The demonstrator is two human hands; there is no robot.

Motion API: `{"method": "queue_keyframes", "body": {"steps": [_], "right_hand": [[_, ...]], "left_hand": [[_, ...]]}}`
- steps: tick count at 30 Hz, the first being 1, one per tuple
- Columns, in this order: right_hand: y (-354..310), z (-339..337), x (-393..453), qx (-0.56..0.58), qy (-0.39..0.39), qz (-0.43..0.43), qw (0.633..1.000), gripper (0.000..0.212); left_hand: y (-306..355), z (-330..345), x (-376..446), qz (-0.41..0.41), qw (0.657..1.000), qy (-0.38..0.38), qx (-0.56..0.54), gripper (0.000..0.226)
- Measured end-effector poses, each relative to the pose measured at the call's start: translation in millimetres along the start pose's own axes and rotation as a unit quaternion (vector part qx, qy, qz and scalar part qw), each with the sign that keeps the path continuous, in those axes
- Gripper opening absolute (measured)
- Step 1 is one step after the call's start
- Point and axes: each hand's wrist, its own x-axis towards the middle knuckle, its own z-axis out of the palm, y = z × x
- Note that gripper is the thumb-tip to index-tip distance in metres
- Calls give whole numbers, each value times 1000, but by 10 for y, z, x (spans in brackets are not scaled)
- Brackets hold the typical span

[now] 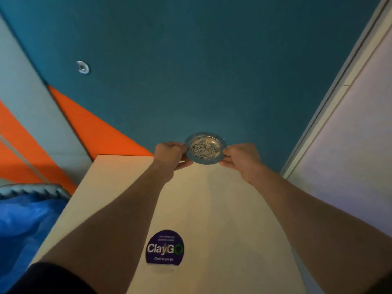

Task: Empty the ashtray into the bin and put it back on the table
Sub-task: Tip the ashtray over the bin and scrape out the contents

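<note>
A small round metal ashtray point(205, 147) with grey ash and grit in its bowl is held level at the far end of the pale table point(222, 209). My left hand point(170, 154) pinches its left rim and my right hand point(241, 159) pinches its right rim. Whether the ashtray rests on the table or hangs just above it, I cannot tell. At the lower left, beside the table, stands the bin point(31, 211), lined with a blue plastic bag.
A round purple "ClayGO" sticker point(164, 248) lies on the near part of the table. Behind the table rises a teal wall point(191, 71) with orange panels point(95, 132) on the left. A white wall point(350, 145) bounds the right side.
</note>
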Motion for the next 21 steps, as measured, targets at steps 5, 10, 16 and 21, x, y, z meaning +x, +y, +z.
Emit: {"method": "queue_keyframes", "body": {"steps": [5,10,16,21], "right_hand": [[3,661,-289,-12,-31,-6,999,14],[29,1341,-585,-15,-53,-14,998,18],[110,2245,-967,-21,-96,-13,995,14],[202,2837,-1198,-37,-124,-12,991,14]], "left_hand": [[113,-713,-197,11,999,29,-23,12],[217,-1438,-338,4,997,65,-36,11],[276,-2392,-504,7,992,111,-56,8],[261,-3021,-619,2,988,141,-66,8]]}}
